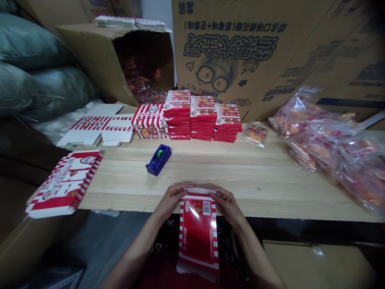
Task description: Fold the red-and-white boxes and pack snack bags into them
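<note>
Both hands grip the top edge of a flat red-and-white printed carton blank [198, 235], which hangs over the front edge of the wooden table [258, 180] toward my body. My left hand [171, 199] pinches its left upper corner, and my right hand [227, 205] holds the right side. A barcode panel shows near the top of the blank. The lower part of the blank is in front of my torso.
A blue tape dispenser [158, 159] sits ahead of my hands. Behind it are stacks of red carton boxes [202, 120]. More blanks [64, 182] lie at the left, and clear bags of orange biscuits [327, 148] are heaped at the right. Large cardboard cartons [240, 52] stand behind.
</note>
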`<state>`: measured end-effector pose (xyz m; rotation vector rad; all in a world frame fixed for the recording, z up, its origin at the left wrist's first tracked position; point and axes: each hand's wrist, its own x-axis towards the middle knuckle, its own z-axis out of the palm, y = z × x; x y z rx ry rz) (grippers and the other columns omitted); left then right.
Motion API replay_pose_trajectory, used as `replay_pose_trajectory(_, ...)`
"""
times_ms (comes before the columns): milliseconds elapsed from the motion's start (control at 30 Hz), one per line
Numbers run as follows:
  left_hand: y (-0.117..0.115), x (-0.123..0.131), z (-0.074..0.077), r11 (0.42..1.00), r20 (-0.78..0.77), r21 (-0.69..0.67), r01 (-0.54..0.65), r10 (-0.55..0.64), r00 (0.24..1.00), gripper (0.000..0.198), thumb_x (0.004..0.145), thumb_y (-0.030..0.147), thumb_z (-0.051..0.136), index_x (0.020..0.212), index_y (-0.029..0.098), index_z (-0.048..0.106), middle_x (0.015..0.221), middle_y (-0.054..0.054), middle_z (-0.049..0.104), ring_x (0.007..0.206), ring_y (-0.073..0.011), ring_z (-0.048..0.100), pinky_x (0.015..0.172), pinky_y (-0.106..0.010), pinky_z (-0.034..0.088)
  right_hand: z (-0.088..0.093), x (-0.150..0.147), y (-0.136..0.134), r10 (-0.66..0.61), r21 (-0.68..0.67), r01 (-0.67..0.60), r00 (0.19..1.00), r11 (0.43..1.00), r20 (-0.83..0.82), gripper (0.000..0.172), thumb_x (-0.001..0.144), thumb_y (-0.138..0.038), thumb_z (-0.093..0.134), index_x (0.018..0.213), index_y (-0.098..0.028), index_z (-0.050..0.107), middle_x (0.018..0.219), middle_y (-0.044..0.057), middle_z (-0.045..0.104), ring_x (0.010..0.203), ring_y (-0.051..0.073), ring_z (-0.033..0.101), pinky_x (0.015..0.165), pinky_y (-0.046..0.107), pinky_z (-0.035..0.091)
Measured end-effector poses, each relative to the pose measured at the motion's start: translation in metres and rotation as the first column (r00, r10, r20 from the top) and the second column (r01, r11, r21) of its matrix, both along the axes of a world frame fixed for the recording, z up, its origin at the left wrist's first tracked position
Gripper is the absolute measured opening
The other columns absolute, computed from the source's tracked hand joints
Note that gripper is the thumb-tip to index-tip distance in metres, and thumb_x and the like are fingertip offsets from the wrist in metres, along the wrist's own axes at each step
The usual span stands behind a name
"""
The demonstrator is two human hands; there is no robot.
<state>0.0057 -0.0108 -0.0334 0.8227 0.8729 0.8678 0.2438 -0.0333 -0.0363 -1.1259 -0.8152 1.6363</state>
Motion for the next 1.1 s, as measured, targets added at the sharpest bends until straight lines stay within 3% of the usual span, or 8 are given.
replay_pose_trajectory(133, -0.009, -0.009, -0.005, 0.972, -0.169, 0.207, 0.112, -0.078, 0.983, 0.041, 0.092, 0.043, 0.071, 0.126, 0.021, 0.075, 0.141, -0.012, 0.067, 0.133, -0.03, 0.06, 0.114, -0.042, 0.043, -0.004, 0.001, -0.014, 0.006, 0.139, -0.031, 0.983, 0.99, 0.182, 0.034, 0.083, -0.053, 0.08, 0.106, -0.028, 0.082, 0.121, 0.008, 0.079, 0.12, 0.031, 0.069, 0.11, 0.049, 0.049)
replay_pose_trajectory(233, -0.015, -0.013, -0.009, 0.964, -0.225, 0.236, 0.125, -0.07, 0.972, 0.04, 0.091, 0.04, 0.072, 0.127, 0.023, 0.074, 0.14, -0.011, 0.068, 0.132, -0.0299, 0.061, 0.114, -0.043, 0.044, -0.004, 0.007, -0.021, 0.046, 0.211, -0.118, 0.947, 0.97, 0.317, 0.038, 0.09, -0.054, 0.072, 0.12, -0.032, 0.078, 0.135, 0.005, 0.072, 0.136, 0.03, 0.059, 0.122, 0.052, 0.036)
replay_pose_trajectory(400, -0.01, -0.005, -0.016, 0.98, -0.181, 0.191, 0.05, -0.015, 0.983, 0.041, 0.088, 0.04, 0.075, 0.122, 0.019, 0.077, 0.129, -0.012, 0.074, 0.121, -0.0308, 0.067, 0.105, -0.04, 0.051, -0.003, 0.013, -0.011, 0.083, 0.154, -0.12, 0.97, 0.981, 0.227, 0.037, 0.086, -0.052, 0.077, 0.118, -0.032, 0.079, 0.122, 0.004, 0.079, 0.121, 0.031, 0.069, 0.11, 0.05, 0.05)
replay_pose_trajectory(533, 0.002, 0.004, -0.016, 0.98, -0.138, 0.174, 0.097, -0.073, 0.988, 0.046, 0.088, 0.04, 0.075, 0.129, 0.02, 0.073, 0.12, -0.009, 0.077, 0.112, -0.0278, 0.07, 0.1, -0.038, 0.053, -0.003, 0.004, 0.004, 0.104, 0.104, -0.119, 0.985, 0.987, 0.138, 0.042, 0.081, -0.054, 0.082, 0.115, -0.028, 0.08, 0.107, 0.006, 0.083, 0.111, 0.033, 0.074, 0.101, 0.05, 0.056)
replay_pose_trajectory(667, 0.008, 0.005, -0.01, 0.967, -0.184, 0.206, 0.148, -0.11, 0.977, 0.045, 0.09, 0.04, 0.072, 0.131, 0.02, 0.072, 0.128, -0.01, 0.075, 0.117, -0.0291, 0.069, 0.103, -0.04, 0.052, -0.006, -0.005, 0.011, 0.101, 0.153, -0.122, 0.986, 0.981, 0.136, 0.044, 0.081, -0.057, 0.079, 0.115, -0.028, 0.08, 0.118, 0.007, 0.08, 0.12, 0.033, 0.07, 0.108, 0.051, 0.052)
replay_pose_trajectory(800, 0.006, 0.003, -0.009, 0.958, -0.223, 0.247, 0.148, -0.093, 0.97, 0.034, 0.093, 0.037, 0.068, 0.121, 0.02, 0.078, 0.128, -0.011, 0.074, 0.123, -0.0302, 0.066, 0.108, -0.041, 0.049, -0.006, 0.0, 0.008, 0.102, 0.238, -0.152, 0.972, 0.959, 0.21, 0.032, 0.087, -0.053, 0.075, 0.107, -0.029, 0.083, 0.121, 0.007, 0.079, 0.123, 0.03, 0.068, 0.115, 0.051, 0.045)
replay_pose_trajectory(967, -0.002, 0.001, -0.007, 0.941, -0.214, 0.276, 0.196, -0.139, 0.967, 0.03, 0.093, 0.039, 0.067, 0.114, 0.022, 0.081, 0.13, -0.01, 0.074, 0.126, -0.0302, 0.065, 0.112, -0.043, 0.046, 0.004, 0.018, -0.004, 0.314, 0.121, -0.339, 0.931, 0.933, 0.187, 0.038, 0.092, -0.054, 0.069, 0.121, -0.03, 0.077, 0.133, 0.008, 0.073, 0.129, 0.029, 0.065, 0.117, 0.051, 0.042)
replay_pose_trajectory(1100, -0.007, 0.001, 0.001, 0.938, -0.231, 0.264, 0.225, -0.165, 0.959, 0.032, 0.095, 0.043, 0.066, 0.115, 0.022, 0.08, 0.129, -0.011, 0.074, 0.123, -0.0297, 0.066, 0.108, -0.042, 0.048, 0.014, 0.019, -0.01, 0.303, 0.085, -0.33, 0.924, 0.94, 0.233, 0.037, 0.091, -0.055, 0.07, 0.119, -0.031, 0.078, 0.128, 0.006, 0.076, 0.126, 0.03, 0.066, 0.114, 0.054, 0.044)
